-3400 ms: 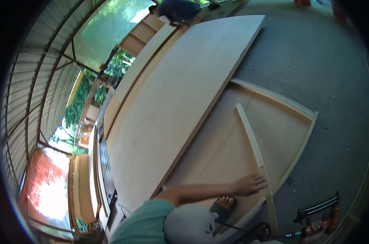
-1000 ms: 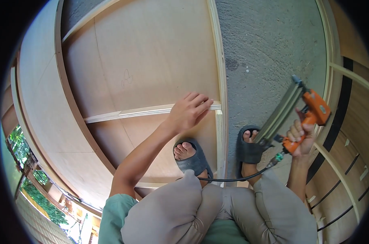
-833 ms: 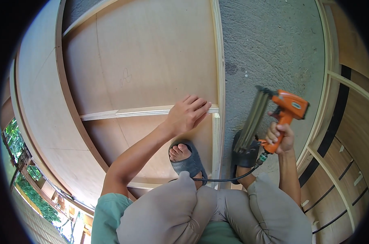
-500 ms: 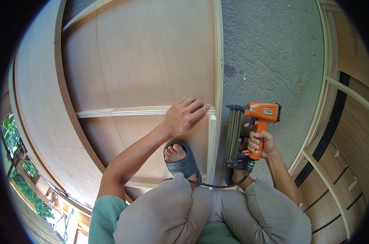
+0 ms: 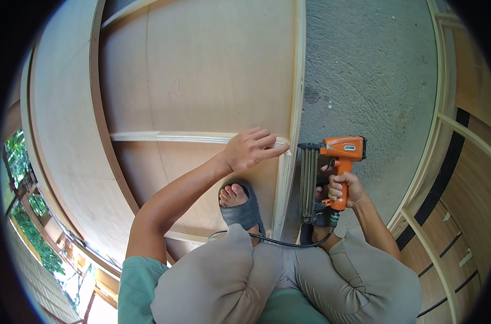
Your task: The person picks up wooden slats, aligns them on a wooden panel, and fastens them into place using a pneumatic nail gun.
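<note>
My right hand (image 5: 352, 189) is wrapped round the handle of an orange pneumatic nail gun (image 5: 342, 147). The gun's nose lies close against the outer side of a pale wooden frame rail (image 5: 299, 70), level with a joint. At that joint a wooden batten (image 5: 194, 138) meets the rail from the left. My left hand (image 5: 251, 149) is closed over the batten's right end, its index finger stretched toward the rail; the thumb's grip is partly hidden. From the gun's base a black air hose (image 5: 288, 244) runs left across my ankles.
A large plywood panel (image 5: 218, 65) backs the frame. My left foot in a dark slipper (image 5: 240, 208) is on it; my right foot is behind the gun. Grey concrete floor (image 5: 372, 70) lies to the right, beside another wooden frame (image 5: 434, 113). A curved panel (image 5: 61, 108) stands left.
The nail gun has shifted slightly left, its nose now closer to the rail. My left index finger has straightened toward the joint. The whole view has shifted a little.
</note>
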Available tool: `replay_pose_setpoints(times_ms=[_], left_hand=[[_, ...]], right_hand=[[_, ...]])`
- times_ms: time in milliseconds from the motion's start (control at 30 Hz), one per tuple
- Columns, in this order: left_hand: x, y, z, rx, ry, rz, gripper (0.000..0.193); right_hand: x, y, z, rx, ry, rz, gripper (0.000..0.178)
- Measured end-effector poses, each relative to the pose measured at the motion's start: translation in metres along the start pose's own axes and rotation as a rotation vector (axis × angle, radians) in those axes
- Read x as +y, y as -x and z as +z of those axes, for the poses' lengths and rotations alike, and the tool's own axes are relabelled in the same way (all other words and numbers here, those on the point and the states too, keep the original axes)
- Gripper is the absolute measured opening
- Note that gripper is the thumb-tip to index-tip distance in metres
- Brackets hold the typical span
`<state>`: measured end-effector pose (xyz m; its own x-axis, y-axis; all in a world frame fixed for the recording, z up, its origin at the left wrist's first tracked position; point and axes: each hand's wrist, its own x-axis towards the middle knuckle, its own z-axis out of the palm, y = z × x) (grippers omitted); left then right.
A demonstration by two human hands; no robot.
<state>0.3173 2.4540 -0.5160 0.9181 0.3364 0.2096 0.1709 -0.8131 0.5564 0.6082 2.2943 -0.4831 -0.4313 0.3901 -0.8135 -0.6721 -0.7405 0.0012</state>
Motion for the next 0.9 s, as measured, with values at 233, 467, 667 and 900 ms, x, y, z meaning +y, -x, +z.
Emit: replay_pose_setpoints(times_ms=[233,467,667,900], left_hand=[[-0.006,-0.019,-0.011,-0.202,-0.018,0.115,0.049],[-0.011,-0.035,-0.008,-0.280,0.019,0.227,0.052],[-0.012,-0.036,-0.011,-0.330,0.023,0.238,0.052],[-0.012,-0.032,-0.008,-0.289,0.046,0.232,0.048]], right_hand=[[0.000,0.001,-0.005,-0.032,-0.031,-0.026,0.039],[0.004,0.001,-0.013,-0.051,-0.107,-0.048,0.035],[0.002,0.003,-0.014,-0.068,-0.138,-0.010,0.034],[0.003,0.000,-0.015,-0.083,-0.151,0.006,0.034]])
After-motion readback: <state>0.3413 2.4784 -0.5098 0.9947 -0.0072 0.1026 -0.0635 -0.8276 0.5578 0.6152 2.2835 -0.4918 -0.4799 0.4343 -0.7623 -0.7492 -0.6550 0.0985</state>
